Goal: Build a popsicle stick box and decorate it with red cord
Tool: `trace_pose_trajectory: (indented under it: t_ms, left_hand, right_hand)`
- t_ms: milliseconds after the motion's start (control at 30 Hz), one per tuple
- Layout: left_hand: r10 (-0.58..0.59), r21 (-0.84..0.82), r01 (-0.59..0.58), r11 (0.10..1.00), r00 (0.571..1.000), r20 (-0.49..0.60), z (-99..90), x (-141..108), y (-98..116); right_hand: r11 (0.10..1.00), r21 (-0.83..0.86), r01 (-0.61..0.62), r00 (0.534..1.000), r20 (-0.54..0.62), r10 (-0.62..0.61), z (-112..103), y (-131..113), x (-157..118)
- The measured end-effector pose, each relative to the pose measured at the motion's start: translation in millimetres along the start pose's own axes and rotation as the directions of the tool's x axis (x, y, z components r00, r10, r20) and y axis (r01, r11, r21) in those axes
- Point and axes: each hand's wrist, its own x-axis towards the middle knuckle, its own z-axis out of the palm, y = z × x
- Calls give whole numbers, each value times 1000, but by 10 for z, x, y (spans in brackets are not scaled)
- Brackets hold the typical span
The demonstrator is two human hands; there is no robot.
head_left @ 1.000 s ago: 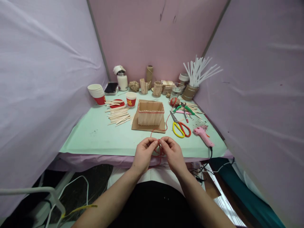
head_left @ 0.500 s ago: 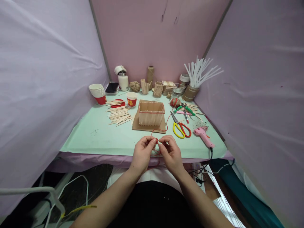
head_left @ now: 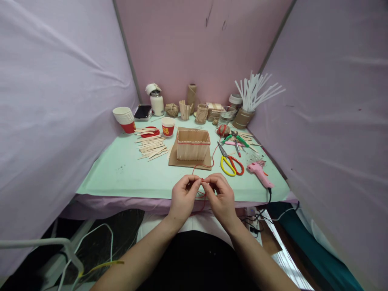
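My left hand (head_left: 184, 197) and my right hand (head_left: 220, 196) meet at the table's front edge, thumbs and forefingers pinched on a red string (head_left: 213, 161). The small bit between my fingertips is mostly hidden. From there the string runs up past a cardboard piece (head_left: 174, 161) toward a ball wound with red string (head_left: 223, 130); a loose loop hangs below my fingers. Just beyond my hands, a box of wooden sticks (head_left: 192, 152) stands on the cardboard, a red line around its upper part. To the right lie scissors (head_left: 232, 161) with one yellow and one red handle.
A pink glue gun (head_left: 260, 173) with a black cord lies at the right, near green-handled pliers (head_left: 238, 138). Flat wooden sticks (head_left: 152, 147) are spread at the left. Paper cups (head_left: 124, 120), jars, twine and a holder of white sticks (head_left: 254, 95) line the back.
My fingertips have come closer together, and the red bit between them shows less. Both hands have shifted very slightly to the right. Everything on the table stays in place.
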Motion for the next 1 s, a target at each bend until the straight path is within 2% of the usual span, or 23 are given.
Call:
trace_pose_trajectory:
  t_ms: [200, 367, 633, 800, 1000]
  left_hand:
    - [-44, -67, 45, 997, 999, 17, 4, 2, 12]
    - [-105, -219, 114, 969, 993, 54, 23, 6, 14]
    - [-112, -171, 114, 979, 993, 23, 35, -22, 136]
    - [-153, -229, 157, 961, 988, 32, 42, -23, 92]
    - [-308, -418, 315, 852, 947, 85, 38, -12, 93]
  right_hand:
    - [998, -44, 38, 999, -8, -38, 0, -14, 18]
    - [992, 52, -114, 993, -7, 114, -3, -34, 26]
    - [946, 169, -278, 953, -75, 294, -30, -30, 72]
    - [933, 184, -310, 949, 1, 315, -91, -55, 118]
    - [928, 160, -338, 941, 71, 331, -170, -4, 160]
